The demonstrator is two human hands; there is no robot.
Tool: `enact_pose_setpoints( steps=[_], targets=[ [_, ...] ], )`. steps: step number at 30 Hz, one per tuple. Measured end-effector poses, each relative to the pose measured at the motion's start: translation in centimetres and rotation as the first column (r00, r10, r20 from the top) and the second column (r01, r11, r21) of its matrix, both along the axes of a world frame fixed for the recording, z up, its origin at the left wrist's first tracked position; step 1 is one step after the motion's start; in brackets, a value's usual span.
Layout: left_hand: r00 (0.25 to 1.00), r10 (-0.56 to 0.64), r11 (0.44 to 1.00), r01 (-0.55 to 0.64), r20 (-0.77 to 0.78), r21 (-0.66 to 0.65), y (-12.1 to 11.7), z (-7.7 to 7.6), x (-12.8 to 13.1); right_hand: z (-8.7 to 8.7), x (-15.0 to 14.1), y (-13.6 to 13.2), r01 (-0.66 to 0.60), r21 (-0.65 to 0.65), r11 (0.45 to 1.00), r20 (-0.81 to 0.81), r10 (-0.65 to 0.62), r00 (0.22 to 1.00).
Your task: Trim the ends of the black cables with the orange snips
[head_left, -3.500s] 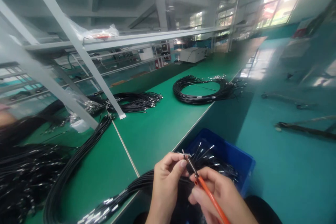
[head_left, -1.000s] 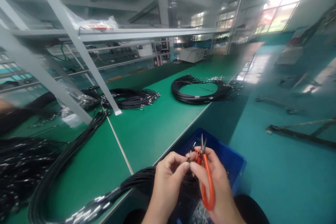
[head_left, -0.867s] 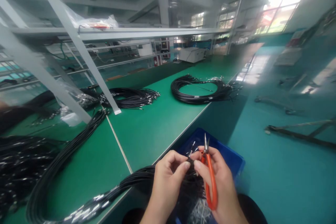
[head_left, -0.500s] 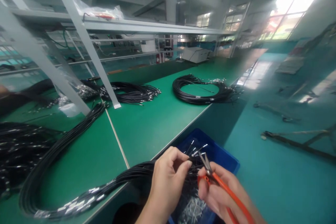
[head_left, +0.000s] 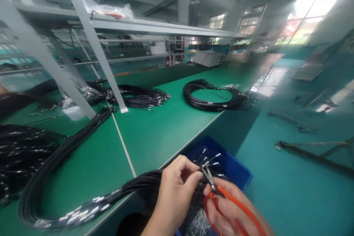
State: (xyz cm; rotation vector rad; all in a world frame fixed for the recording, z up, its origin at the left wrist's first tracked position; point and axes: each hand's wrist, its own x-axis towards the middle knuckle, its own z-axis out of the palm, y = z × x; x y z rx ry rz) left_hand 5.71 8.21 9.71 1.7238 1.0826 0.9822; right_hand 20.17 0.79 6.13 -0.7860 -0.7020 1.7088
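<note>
My left hand (head_left: 178, 188) is closed in a pinch over the blue bin, with a small dark piece of black cable showing at its fingertips. My right hand (head_left: 231, 201) grips orange-handled scissors (head_left: 212, 182). The blades are parted, and their tips sit right by the left fingertips. Below both hands the blue bin (head_left: 239, 169) holds black cables with metal ends and a pile of pale small pieces (head_left: 199, 223). A thick bundle of black cables (head_left: 45, 177) curves over the green table and runs behind my left wrist.
A coil of black cables (head_left: 204, 105) lies near the table edge, another coil (head_left: 143, 99) by the shelf post (head_left: 96, 48). More black cables (head_left: 22, 155) are heaped at left. A white box (head_left: 207, 58) stands farther back on the green table (head_left: 149, 132).
My right hand has brought the scissors left and slightly down, so the blades are now at the left fingertips. The left hand has hardly moved. The view has shifted slightly.
</note>
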Motion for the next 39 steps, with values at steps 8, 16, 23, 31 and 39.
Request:
enact_pose_setpoints(
  steps=[8, 16, 23, 31, 39],
  targets=[
    [1.000, -0.003, 1.000, 0.003, 0.011, 0.017, -0.1, 0.0, -0.2, 1.4, -0.4, 0.1, 0.031, -0.002, 1.000, 0.126, -0.030, 0.992],
    [1.000, -0.003, 0.999, 0.002, 0.012, 0.034, 0.0, -0.2, -0.2, -0.3, 0.9, 1.6, -0.177, -0.035, 0.984, 0.228, 0.180, 0.957],
    [1.000, 0.011, 0.998, -0.009, -0.028, 0.058, 0.2, -0.2, -0.4, -0.6, 1.8, 1.3, -0.144, 0.057, 0.988, 0.182, 0.132, 0.974],
    [0.959, 0.136, 0.909, -0.020, -0.250, 0.417, -0.7, -1.1, 0.4, 2.0, 1.6, -0.4, 0.245, -0.080, 0.966, 0.091, -0.238, 0.967],
    [0.901, 0.158, 0.909, 0.027, -0.405, 0.415, 0.2, -2.1, 2.5, 2.3, 1.8, -0.2, 0.316, -0.059, 0.947, 0.083, -0.311, 0.947]
  ],
)
